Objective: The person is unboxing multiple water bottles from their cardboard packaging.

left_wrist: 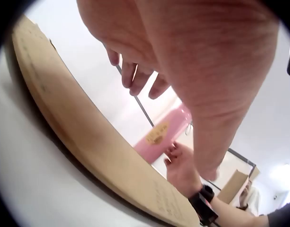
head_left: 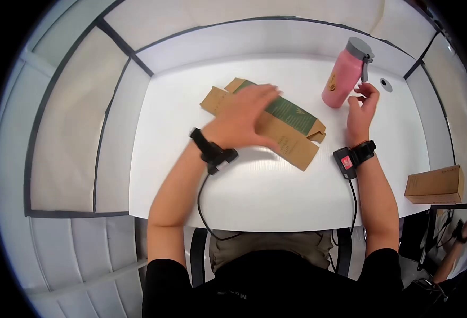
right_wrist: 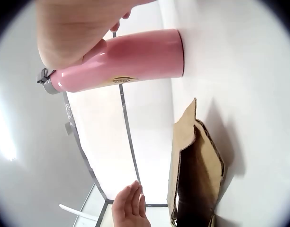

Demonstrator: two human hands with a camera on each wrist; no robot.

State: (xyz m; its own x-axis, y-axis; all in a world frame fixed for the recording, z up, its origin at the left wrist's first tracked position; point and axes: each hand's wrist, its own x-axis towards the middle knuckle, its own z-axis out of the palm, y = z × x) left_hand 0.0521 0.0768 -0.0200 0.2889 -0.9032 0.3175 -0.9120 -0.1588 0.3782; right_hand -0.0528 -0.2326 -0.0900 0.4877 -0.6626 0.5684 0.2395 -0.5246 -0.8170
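Note:
A brown cardboard box [head_left: 291,139] with a green printed panel lies aslant in the middle of the white table. Its near-right end gapes, flaps out, in the right wrist view. My left hand [head_left: 244,114] is spread above the box, palm down, with daylight between palm and cardboard in the left wrist view. To the right stands an upright pink bottle [head_left: 343,77] with a grey lid and a carry loop. My right hand [head_left: 362,111] is beside the bottle, fingers loosely bent, and its thumb side overlaps the bottle in the right wrist view.
A smaller closed brown box [head_left: 433,184] sits at the table's right front corner. Low white partitions [head_left: 217,45] with dark edging enclose the back and sides. A round cable hole [head_left: 385,85] is behind the bottle. Another person's arm [head_left: 450,254] shows at the lower right.

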